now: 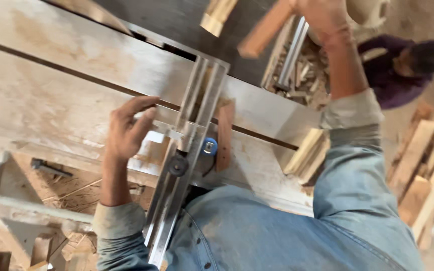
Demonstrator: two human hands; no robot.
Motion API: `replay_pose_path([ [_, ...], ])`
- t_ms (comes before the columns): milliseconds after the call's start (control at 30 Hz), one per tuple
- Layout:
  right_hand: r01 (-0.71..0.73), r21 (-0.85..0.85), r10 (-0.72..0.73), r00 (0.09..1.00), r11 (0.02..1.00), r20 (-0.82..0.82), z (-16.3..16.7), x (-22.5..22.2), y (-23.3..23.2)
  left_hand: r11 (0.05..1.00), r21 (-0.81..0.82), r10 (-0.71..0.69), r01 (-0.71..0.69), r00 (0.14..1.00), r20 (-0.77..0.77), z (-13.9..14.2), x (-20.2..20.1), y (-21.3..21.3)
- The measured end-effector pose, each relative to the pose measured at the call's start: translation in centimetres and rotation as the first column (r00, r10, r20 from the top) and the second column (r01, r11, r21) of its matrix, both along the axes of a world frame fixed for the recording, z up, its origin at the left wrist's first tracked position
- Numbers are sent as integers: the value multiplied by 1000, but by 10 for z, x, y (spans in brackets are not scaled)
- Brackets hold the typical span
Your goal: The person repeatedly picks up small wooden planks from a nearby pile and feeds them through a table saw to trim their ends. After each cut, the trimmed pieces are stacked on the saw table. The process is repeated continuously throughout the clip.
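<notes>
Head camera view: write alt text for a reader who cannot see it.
A person's left hand rests on a metal sliding guide across a dusty saw table, while the right hand lifts a wooden block. Short wood pieces lie nearby; another person crouches beyond.

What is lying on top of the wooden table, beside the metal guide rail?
On the wooden table, right of the metal guide rail, lies a short reddish wood strip. The left hand rests on the rail's other side. What is under the palm is covered.
</notes>
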State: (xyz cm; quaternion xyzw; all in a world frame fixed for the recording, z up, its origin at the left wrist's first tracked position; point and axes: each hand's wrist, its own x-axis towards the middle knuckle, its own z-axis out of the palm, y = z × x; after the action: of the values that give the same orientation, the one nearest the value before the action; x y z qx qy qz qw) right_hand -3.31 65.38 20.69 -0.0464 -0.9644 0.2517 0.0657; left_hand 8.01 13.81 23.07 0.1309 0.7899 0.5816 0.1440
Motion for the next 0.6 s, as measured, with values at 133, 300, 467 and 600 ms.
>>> replay_pose_path([
  [133,-90,-82,117,890,993,441,-7,101,12,998,44,-41,49,985,-166,3,2,0],
  [300,-404,34,262,652,914,712,-56,172,-26,1000,-1,22,-22,1000,19,8,-8,-4],
  [467,-311,192,204,877,931,435,-46,55,-8,999,33,6,-1,989,-145,0,-17,-4],
  [600,178,-43,-157,937,983,311,-13,-101,-28,997,70,35,-24,986,-164,-14,-22,-10],
])
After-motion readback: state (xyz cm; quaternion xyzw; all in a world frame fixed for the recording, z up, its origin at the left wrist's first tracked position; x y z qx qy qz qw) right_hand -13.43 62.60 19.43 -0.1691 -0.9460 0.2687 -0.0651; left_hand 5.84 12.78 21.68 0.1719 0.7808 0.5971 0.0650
